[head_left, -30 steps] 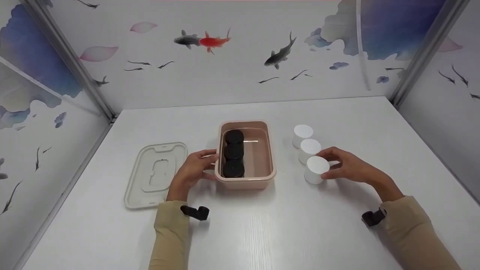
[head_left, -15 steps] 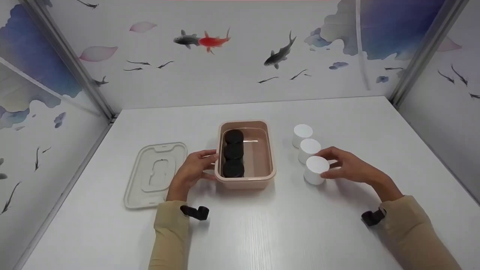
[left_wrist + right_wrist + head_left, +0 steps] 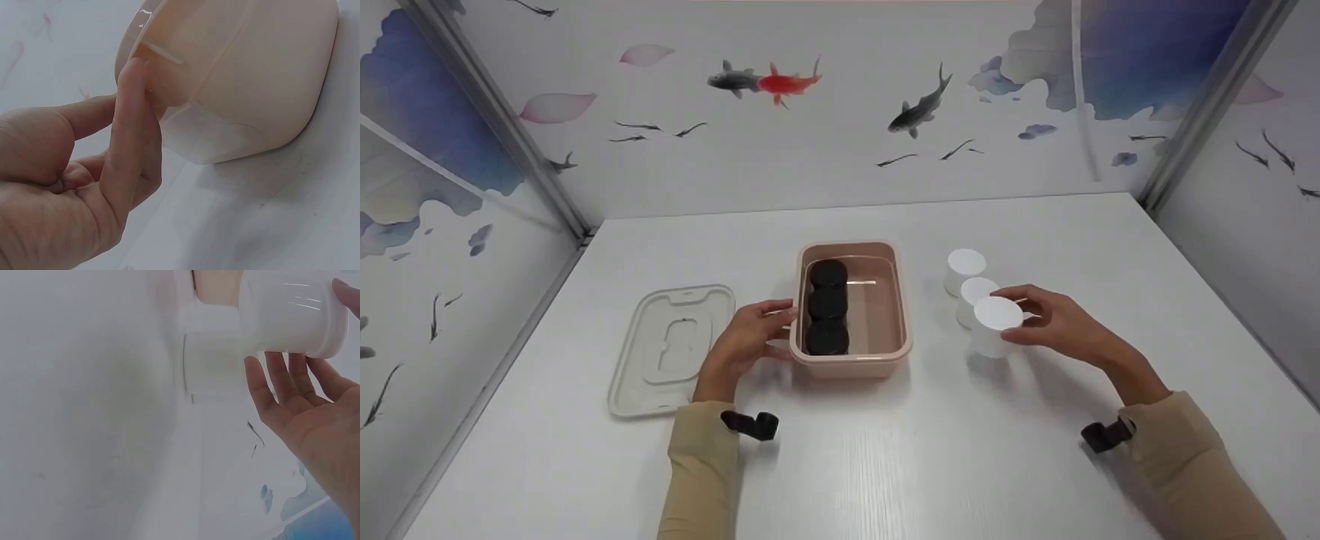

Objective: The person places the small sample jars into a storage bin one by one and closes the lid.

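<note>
My left hand holds the left rim of a pink rectangular box, its fingertips under the lip in the left wrist view. Three round black-topped things stand in a row along the box's left side. On the right, my right hand grips a white lidded jar between thumb and fingers, slightly above the table. A second white jar stands right behind it, partly covered by the held one. Farther back is a third white jar, upright on the table.
A pale rectangular lid lies flat left of the box, partly behind my left wrist. Printed wall panels enclose the white table at the back and both sides.
The front white jar has risen off the table with my right hand, and its shadow now shows below it. My left hand and the box have stayed in place.
</note>
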{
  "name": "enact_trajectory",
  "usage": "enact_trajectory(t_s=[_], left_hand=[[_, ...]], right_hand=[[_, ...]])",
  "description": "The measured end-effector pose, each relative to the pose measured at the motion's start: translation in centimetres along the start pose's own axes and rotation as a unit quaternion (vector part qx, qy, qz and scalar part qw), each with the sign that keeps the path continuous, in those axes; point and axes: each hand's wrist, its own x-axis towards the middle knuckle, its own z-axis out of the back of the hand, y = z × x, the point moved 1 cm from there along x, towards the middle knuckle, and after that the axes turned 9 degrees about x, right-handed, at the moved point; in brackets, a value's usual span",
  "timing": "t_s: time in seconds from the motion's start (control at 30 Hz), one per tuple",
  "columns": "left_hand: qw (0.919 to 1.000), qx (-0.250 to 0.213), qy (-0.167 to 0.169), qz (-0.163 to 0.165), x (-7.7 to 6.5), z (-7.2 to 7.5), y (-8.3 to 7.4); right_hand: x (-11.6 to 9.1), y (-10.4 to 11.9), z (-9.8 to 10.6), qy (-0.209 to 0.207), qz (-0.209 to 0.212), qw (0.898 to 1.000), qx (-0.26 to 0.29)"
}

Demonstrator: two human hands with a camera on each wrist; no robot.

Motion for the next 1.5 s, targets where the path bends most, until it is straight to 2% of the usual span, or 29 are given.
enact_trajectory(t_s=[0.47,0.73,1.0,1.5], left_hand=[[1.0,-0.007,0.003,-0.001,-0.1,0.1,0.0],[0.9999,-0.01,0.004,0.003,0.0,0.1,0.2],[0.9998,-0.016,0.007,-0.003,0.0,0.1,0.1],[0.9999,-0.01,0.013,0.003,0.1,0.0,-0.2]], right_hand=[[0.0,2.8,-2.3,-0.011,0.019,0.999,0.047],[0.2,4.4,-3.5,-0.052,0.027,0.996,0.063],[2.0,5.7,-4.4,-0.074,0.022,0.996,0.05],[5.6,8.1,-5.8,-0.054,0.014,0.998,0.015]])
